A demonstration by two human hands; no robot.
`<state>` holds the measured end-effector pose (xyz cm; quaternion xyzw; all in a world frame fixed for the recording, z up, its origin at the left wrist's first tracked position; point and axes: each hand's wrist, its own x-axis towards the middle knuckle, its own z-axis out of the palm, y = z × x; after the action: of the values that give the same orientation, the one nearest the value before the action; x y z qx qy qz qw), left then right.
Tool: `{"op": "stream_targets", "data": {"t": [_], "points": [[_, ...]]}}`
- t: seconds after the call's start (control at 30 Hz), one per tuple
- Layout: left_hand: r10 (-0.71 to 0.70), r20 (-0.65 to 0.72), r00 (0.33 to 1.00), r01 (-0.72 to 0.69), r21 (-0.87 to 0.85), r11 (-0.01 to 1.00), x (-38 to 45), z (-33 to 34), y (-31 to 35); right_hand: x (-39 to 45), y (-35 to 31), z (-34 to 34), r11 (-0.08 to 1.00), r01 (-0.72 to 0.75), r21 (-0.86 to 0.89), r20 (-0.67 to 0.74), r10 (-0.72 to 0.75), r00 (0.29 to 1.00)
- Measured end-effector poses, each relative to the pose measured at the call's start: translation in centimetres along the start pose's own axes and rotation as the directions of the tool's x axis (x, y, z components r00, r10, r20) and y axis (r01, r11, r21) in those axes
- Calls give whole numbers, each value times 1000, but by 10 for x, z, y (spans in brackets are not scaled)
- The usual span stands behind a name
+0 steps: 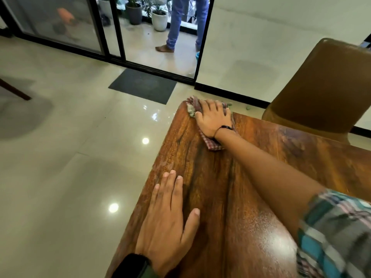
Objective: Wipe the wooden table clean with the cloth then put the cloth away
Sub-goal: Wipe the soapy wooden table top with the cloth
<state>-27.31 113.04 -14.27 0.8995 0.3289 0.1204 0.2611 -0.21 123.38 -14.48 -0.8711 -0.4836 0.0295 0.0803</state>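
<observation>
clearly the cloth [208,142] is thin, soft and light; it looks likely to bunch and fold under any push, as it does beyond the fingertips at the far corner of the table [230,197]. it lies flat under the right hand [212,117], whose fingers are spread straight and press down on it rather than curl round it. a flat palm suits wiping; for lifting, pinch the loose checked edge behind the wrist. the left hand [168,213] rests flat and relaxed on bare wood, holding nothing. a chair [321,93] stands beyond.

ceiling-light glare on glossy floor [113,207], blurred wide-angle edges
</observation>
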Motion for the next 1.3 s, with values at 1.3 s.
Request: {"op": "stream_targets", "data": {"t": [1.3], "points": [[-258,158,953,286,-752,594,-217,-109,-11,-429,-82,-1,957,-288,-18,142,288,947]]}}
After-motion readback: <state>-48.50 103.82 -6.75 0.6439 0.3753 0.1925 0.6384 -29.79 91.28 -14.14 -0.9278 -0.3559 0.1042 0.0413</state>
